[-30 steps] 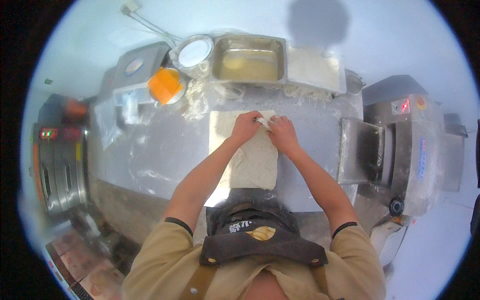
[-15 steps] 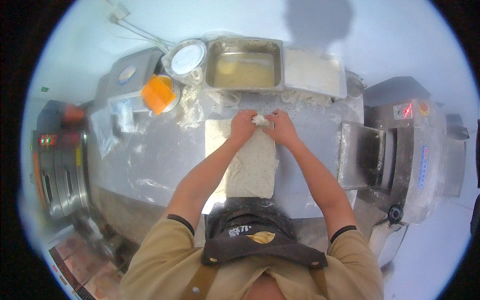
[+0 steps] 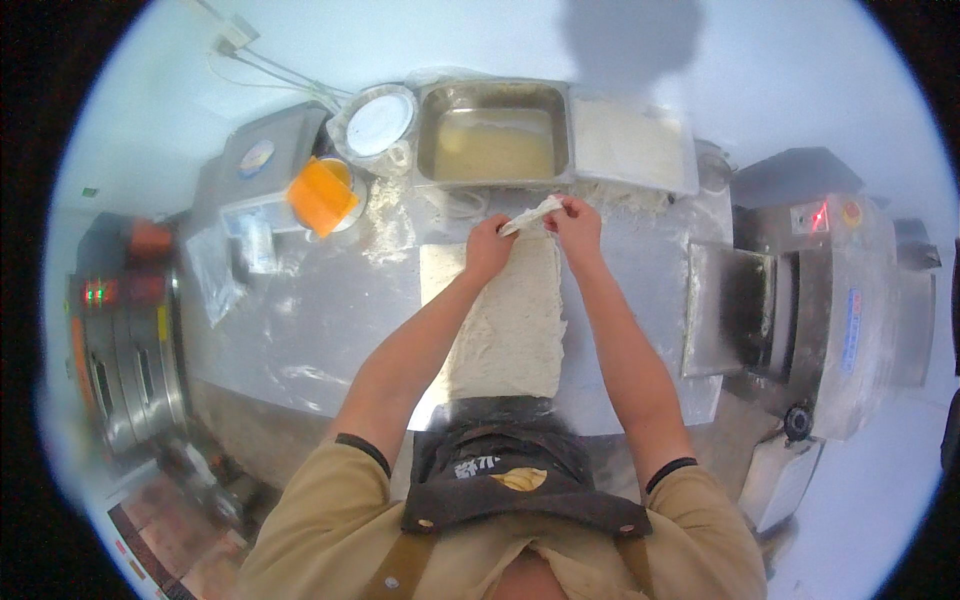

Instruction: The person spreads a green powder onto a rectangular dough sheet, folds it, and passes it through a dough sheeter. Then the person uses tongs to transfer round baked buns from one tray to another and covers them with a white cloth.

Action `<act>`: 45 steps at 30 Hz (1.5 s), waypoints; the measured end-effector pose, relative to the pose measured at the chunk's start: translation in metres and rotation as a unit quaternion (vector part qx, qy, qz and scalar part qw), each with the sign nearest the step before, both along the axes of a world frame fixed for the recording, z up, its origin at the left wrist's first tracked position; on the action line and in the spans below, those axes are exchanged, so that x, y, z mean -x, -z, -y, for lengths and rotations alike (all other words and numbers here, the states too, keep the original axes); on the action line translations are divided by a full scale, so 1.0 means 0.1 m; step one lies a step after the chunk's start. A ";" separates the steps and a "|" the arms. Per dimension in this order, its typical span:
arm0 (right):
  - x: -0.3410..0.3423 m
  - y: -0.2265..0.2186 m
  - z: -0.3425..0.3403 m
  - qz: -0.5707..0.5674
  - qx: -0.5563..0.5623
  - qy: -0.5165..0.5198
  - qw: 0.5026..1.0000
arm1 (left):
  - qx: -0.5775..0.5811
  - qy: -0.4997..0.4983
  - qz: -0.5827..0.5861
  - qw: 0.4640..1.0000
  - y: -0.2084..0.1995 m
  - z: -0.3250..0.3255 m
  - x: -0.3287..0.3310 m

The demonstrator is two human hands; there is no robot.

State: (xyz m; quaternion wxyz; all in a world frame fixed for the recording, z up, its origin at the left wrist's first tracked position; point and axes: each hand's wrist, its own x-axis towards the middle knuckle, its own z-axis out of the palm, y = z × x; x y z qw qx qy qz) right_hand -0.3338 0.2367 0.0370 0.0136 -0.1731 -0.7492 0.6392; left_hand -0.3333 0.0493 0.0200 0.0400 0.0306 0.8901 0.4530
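Observation:
A long pale sheet of dough point(image 3: 508, 335) lies flat on the floured grey table, stretching from the far side to just in front of my apron. Above its far end, a strip of dough point(image 3: 531, 214) runs between my two hands, slanting up toward the right. My left hand point(image 3: 488, 248) closes on the strip's left end. The right end is pinched in the fingers of my right hand point(image 3: 577, 228). Whether the strip is joined to the sheet I cannot tell.
Along the back stand a metal pan of yellowish liquid point(image 3: 495, 145), a pale flat tray point(image 3: 630, 150) and a round white lid point(image 3: 379, 124). An orange scraper point(image 3: 322, 195) rests at the left. A steel machine point(image 3: 830, 310) borders the table's right side.
The bunched dough between my hands is now drawn out into a strip. My right hand has moved away and to the right, widening the gap between the hands.

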 end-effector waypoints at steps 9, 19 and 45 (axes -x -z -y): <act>-0.35 -0.03 0.43 -0.099 -0.512 -0.214 0.826 | -0.148 0.023 0.065 0.987 0.16 0.44 -0.01; -0.22 -0.09 0.96 -0.183 -0.383 -0.096 0.900 | -0.236 -0.083 0.192 0.949 -0.07 0.80 0.08; -1.10 0.93 1.74 0.045 -0.274 -0.279 0.919 | -0.085 -0.090 0.141 0.982 0.32 1.91 -0.46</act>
